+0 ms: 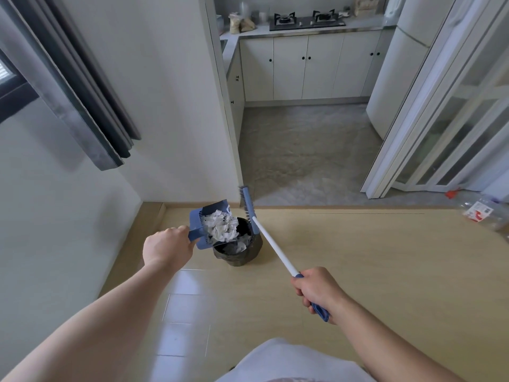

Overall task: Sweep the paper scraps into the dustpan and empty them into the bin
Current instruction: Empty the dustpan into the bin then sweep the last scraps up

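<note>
Dustpan, gripped by left hand, tilts paper scraps over the black bin at frame centre; right hand grips the broom beside it.

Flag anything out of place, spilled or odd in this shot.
A clear plastic bottle lies on its side on the floor at far right, a red scrap near it. Nothing shows spilled around the bin.
</note>
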The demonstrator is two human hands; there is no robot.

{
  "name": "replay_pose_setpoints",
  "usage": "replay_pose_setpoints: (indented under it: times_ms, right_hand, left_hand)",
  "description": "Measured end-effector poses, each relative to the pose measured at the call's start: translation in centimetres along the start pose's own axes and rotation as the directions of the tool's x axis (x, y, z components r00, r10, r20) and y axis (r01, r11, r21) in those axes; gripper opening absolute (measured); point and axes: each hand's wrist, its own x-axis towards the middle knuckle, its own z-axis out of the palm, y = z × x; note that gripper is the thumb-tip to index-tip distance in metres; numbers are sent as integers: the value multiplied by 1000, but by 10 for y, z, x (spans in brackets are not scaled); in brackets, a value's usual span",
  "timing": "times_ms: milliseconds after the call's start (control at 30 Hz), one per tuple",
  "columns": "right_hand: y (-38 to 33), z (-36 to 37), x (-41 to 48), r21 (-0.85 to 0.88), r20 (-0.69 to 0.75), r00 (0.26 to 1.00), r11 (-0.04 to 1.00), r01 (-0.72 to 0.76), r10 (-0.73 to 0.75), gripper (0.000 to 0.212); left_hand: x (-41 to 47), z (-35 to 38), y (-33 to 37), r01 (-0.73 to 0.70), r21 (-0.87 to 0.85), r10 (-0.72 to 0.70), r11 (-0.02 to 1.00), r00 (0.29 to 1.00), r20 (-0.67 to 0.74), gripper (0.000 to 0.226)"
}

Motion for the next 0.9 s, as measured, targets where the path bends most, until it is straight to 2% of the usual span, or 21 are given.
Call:
replay_pose_setpoints:
  times_ms: [167,367,700,900]
  right_hand:
    - [2,-2,-2,4,-6,1000,1000,-5,5,13]
    - [4,0,-1,31,-13,1000,999,-8,8,11]
    - [7,4,-1,36,-12,1000,999,-6,6,12]
    - [7,5,-3,24,-10,1000,1000,-5,5,12]
  left_hand:
    - [1,3,0,-70,69,69,995,997,23,33]
    - [1,3,-6,-98,97,96,990,995,22,35]
    - [0,3,-14,-9,45,9,999,1000,4,27]
    - [-4,2,-15,-30,60,30,998,1000,3,26]
